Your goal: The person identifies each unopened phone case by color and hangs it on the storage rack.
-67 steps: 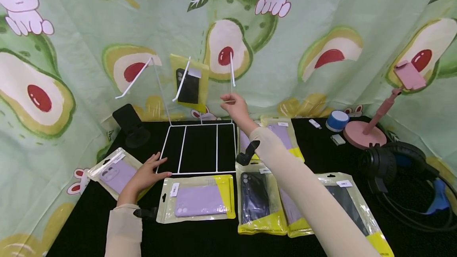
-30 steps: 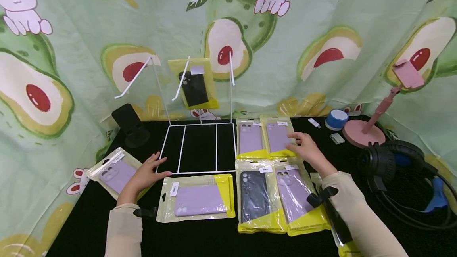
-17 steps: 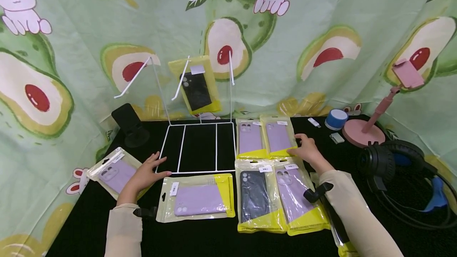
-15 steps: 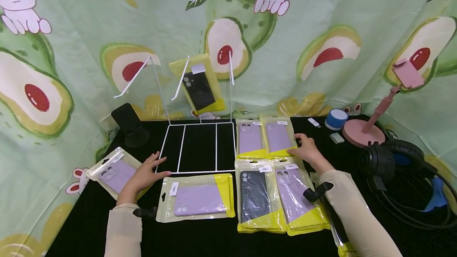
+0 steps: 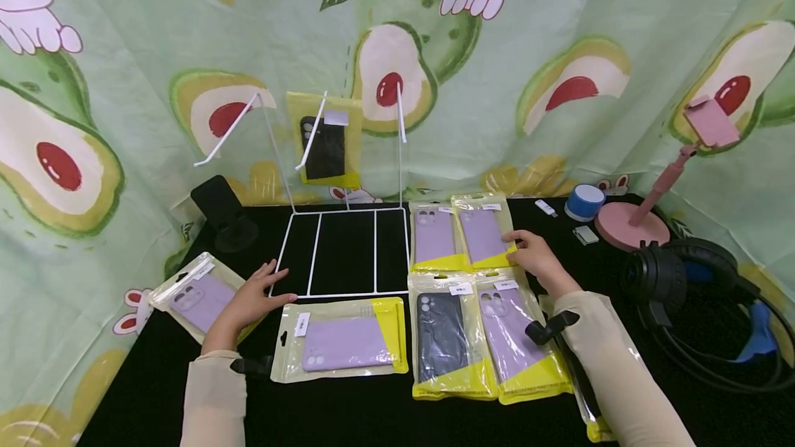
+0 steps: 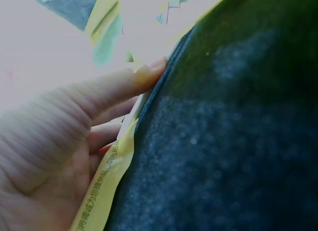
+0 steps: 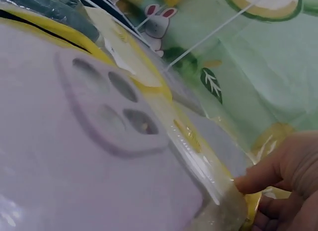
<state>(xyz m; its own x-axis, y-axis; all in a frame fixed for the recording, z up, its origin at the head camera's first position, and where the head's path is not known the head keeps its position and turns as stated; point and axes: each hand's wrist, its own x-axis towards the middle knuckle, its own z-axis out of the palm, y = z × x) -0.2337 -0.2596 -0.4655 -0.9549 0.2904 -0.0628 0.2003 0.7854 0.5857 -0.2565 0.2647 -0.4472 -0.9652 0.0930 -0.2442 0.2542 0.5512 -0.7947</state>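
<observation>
Right hand [image 5: 535,257] moved from rack [image 5: 375,252] to purple-case packet [image 5: 481,234], pinching its right edge.

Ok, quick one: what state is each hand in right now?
Left hand: open, fingers spread, at the near left corner of the white wire rack.
Right hand: closed, pinching the edge of the right back-row purple case packet.

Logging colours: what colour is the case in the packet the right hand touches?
The case is light purple; the head view shows it best.
</observation>
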